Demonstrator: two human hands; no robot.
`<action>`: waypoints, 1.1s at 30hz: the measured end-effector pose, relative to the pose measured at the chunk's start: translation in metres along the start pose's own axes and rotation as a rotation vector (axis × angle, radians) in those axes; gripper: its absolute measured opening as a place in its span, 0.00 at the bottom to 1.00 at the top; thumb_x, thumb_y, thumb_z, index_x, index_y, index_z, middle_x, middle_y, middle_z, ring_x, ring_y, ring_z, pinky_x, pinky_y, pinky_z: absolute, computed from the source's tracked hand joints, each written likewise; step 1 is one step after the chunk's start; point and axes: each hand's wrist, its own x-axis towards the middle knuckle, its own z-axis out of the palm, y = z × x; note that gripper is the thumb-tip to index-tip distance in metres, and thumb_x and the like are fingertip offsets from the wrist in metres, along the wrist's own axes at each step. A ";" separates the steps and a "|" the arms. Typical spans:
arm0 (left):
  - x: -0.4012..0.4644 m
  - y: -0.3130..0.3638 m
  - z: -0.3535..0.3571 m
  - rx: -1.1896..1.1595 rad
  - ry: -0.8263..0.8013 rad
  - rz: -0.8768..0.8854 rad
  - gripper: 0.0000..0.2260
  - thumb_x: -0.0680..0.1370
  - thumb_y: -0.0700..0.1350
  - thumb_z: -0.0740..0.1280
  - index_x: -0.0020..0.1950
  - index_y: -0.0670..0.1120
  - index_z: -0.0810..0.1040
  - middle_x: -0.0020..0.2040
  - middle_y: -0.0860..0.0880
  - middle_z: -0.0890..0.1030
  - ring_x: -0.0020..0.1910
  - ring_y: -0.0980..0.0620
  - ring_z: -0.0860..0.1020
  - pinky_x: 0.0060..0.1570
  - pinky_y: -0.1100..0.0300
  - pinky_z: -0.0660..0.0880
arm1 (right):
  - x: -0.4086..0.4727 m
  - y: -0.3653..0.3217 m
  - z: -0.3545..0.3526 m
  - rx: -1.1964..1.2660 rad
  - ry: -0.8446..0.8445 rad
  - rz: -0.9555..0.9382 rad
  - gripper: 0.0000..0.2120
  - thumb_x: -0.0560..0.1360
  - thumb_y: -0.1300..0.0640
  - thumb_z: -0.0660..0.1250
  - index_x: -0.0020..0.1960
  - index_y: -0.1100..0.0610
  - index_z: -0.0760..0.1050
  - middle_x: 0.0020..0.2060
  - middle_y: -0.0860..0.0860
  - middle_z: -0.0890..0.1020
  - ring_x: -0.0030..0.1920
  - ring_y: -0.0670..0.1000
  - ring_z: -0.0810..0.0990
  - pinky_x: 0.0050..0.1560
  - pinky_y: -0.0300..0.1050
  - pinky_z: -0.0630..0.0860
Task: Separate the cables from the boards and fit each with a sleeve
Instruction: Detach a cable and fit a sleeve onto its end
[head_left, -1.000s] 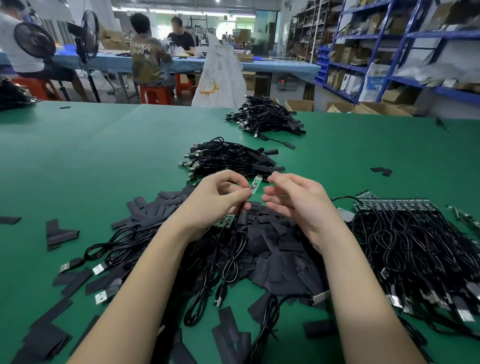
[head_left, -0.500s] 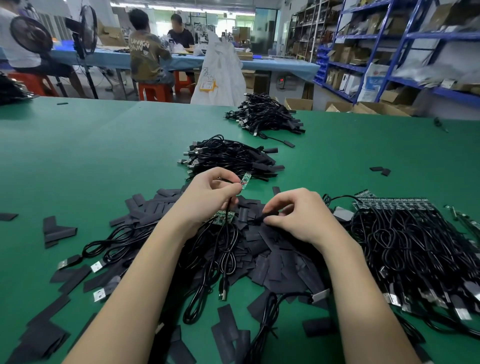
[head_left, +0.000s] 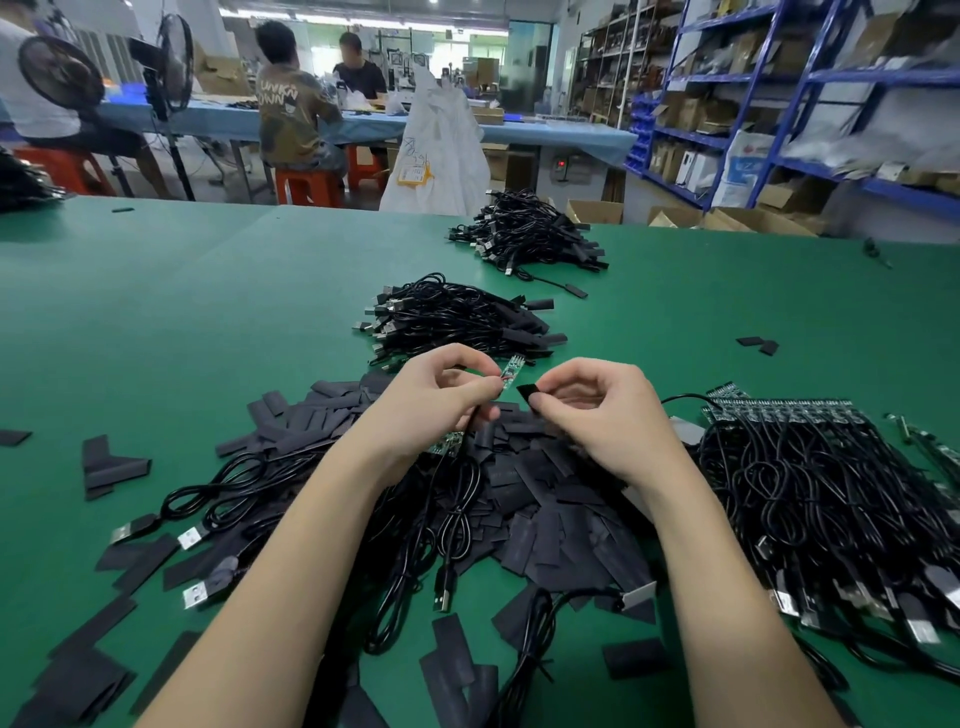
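Meanwhile, at a green table (head_left: 156, 322), a worker's left hand (head_left: 431, 405) pinches a small green board (head_left: 511, 370) with its black cable (head_left: 457, 499) trailing down toward the near edge. Just right of it, the right hand (head_left: 602, 415) pinches a black sleeve (head_left: 529, 391) between thumb and forefinger, close to the board's tip. Loose sleeves (head_left: 545, 499) lie heaped beneath both hands; unseparated cables (head_left: 831, 493) fill the right.

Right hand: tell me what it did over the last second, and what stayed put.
The right hand dipped to the loose sleeves, pinched one black sleeve and lifted it toward the board. The left hand kept holding that board's cable; the piles did not move.
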 end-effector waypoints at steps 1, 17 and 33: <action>0.000 0.000 0.002 -0.016 -0.012 -0.002 0.02 0.80 0.38 0.69 0.50 0.43 0.80 0.38 0.47 0.83 0.41 0.48 0.82 0.50 0.53 0.80 | 0.000 -0.001 0.001 0.023 -0.028 0.013 0.05 0.72 0.59 0.78 0.41 0.51 0.84 0.37 0.47 0.87 0.40 0.46 0.86 0.47 0.40 0.81; -0.002 0.000 0.010 -0.091 -0.011 -0.005 0.04 0.79 0.36 0.69 0.49 0.43 0.81 0.35 0.48 0.80 0.34 0.52 0.78 0.46 0.56 0.75 | -0.005 -0.002 -0.006 0.346 -0.233 0.140 0.09 0.70 0.63 0.79 0.49 0.55 0.85 0.45 0.57 0.88 0.47 0.54 0.87 0.45 0.42 0.83; -0.003 0.000 0.010 -0.129 -0.074 -0.024 0.04 0.79 0.36 0.69 0.47 0.44 0.82 0.38 0.48 0.80 0.34 0.54 0.78 0.41 0.64 0.78 | -0.006 -0.002 -0.016 0.428 0.002 0.100 0.18 0.56 0.51 0.83 0.45 0.54 0.88 0.44 0.54 0.88 0.43 0.48 0.87 0.45 0.39 0.82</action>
